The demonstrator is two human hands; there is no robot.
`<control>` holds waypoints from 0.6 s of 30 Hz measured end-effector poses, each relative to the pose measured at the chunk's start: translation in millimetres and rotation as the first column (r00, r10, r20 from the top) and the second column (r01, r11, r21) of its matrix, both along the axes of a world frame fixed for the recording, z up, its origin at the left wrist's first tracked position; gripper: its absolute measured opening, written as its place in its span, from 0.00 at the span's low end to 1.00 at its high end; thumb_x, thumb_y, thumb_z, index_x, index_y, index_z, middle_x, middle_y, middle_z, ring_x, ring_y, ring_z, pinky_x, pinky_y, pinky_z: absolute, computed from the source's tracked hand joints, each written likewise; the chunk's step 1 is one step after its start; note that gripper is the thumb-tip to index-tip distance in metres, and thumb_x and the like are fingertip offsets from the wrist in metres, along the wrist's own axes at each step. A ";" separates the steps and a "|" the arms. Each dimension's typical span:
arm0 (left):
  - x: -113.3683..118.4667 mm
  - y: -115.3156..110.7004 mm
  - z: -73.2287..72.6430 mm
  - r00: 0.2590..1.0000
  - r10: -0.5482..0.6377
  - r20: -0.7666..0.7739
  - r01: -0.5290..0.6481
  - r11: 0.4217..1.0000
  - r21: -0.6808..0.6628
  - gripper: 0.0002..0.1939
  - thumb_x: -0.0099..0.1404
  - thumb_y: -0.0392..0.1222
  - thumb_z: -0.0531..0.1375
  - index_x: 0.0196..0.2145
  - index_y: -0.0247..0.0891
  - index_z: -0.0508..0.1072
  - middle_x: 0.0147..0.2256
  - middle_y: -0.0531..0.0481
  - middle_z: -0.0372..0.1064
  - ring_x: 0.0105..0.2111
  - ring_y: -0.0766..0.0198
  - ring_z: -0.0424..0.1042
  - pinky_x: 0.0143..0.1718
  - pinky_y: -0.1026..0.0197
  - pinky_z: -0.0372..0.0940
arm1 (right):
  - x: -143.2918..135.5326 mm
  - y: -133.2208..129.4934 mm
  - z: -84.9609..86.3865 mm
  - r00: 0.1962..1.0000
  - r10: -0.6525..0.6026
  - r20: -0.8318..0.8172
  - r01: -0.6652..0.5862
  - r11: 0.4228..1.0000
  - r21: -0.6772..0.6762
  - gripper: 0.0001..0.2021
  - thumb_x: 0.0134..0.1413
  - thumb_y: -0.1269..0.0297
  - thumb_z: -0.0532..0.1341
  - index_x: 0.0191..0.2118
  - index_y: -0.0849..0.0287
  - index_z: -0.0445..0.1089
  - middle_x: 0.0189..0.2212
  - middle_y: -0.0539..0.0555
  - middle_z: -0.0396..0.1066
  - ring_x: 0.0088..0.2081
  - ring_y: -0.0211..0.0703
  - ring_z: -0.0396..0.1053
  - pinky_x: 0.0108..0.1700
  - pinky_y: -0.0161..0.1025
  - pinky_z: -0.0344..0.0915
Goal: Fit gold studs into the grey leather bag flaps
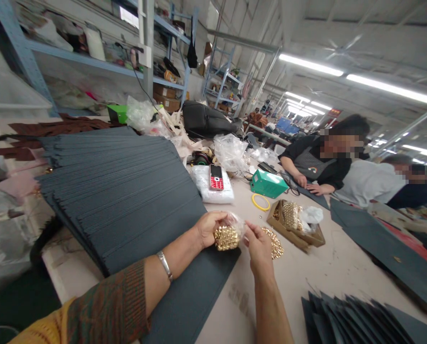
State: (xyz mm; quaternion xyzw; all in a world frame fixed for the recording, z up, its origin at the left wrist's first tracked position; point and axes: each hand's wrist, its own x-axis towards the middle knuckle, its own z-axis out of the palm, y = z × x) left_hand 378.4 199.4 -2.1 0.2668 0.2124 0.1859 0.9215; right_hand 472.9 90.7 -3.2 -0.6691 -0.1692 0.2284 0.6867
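Note:
A clear plastic bag of small gold metal pieces (pixel 227 238) is held up between both hands over the corner of a dark fabric panel (pixel 195 291). My left hand (pixel 209 228) is closed on the bag's left side. On its right, my right hand (pixel 257 241) pinches the plastic. Just behind my right hand lies a loose pile of gold pieces (pixel 275 244) on the table. Farther right, an open cardboard box (pixel 315 237) contains more gold pieces and crumpled plastic.
Overlapping dark panels (pixel 127 177) cover the left side. Beyond the hands are a red phone (pixel 216 177) on a white packet, a yellow ring (pixel 260 202) and a green box (pixel 268 183). Another person (pixel 317 157) works across the table. More dark pieces (pixel 356 320) lie front right.

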 end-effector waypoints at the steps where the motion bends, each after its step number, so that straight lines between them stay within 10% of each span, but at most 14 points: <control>1: -0.5 -0.4 0.6 1.000 0.012 0.000 -0.012 1.000 0.019 0.06 0.59 0.34 0.59 0.25 0.31 0.71 0.24 0.46 0.71 0.25 0.64 0.71 0.33 0.61 0.68 | -1.2 1.0 -4.1 1.000 0.013 -0.008 -0.013 1.000 -0.014 0.15 0.37 0.54 0.68 0.31 0.60 0.74 0.24 0.49 0.72 0.25 0.39 0.67 0.26 0.34 0.63; 7: -1.7 -1.9 -3.0 0.998 -0.006 -0.061 0.015 0.988 0.154 0.07 0.59 0.37 0.63 0.27 0.33 0.69 0.28 0.48 0.71 0.27 0.68 0.70 0.33 0.67 0.65 | -0.9 1.6 -22.4 0.998 0.066 -0.018 -0.066 0.997 0.037 0.17 0.39 0.50 0.68 0.24 0.60 0.67 0.16 0.43 0.62 0.19 0.33 0.56 0.21 0.30 0.52; 18: -11.3 -6.5 -4.4 0.932 -0.267 -0.245 0.349 0.842 0.412 0.33 0.47 0.51 0.71 0.48 0.35 0.70 0.43 0.42 0.71 0.38 0.61 0.70 0.35 0.65 0.62 | 9.4 0.3 -17.2 0.995 0.030 -0.099 -0.012 0.984 0.179 0.15 0.37 0.51 0.67 0.24 0.56 0.64 0.19 0.46 0.68 0.21 0.40 0.66 0.25 0.37 0.64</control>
